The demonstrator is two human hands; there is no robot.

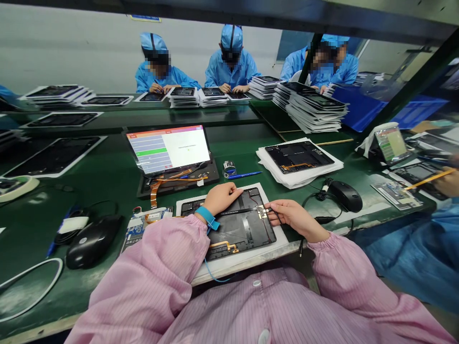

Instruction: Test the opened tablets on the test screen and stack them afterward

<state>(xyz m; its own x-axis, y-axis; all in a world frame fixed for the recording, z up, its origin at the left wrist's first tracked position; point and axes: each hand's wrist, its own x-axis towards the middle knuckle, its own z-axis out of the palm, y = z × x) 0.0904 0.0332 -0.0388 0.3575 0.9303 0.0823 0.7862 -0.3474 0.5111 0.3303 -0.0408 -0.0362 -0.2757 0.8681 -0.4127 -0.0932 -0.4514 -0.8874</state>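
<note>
The open tablet shell (pixel 229 230) lies on a white sheet (pixel 281 235) at the near edge of the green surface (pixel 32 234). At the shell's right edge, the right hand (pixel 294 217) pinches a black cable (pixel 275 213) between closed fingertips. Over the shell's upper part rests the left hand (pixel 223 197), fingers bent; whether it grips anything I cannot tell. Left of the shell sits a circuit board (pixel 138 227); to its right, a black mouse (pixel 344 196). Beyond the shell lie a blue pen (pixel 245 175) and a lit screen (pixel 172 148); farthest beyond, co-workers (pixel 232 67) in blue.
</note>
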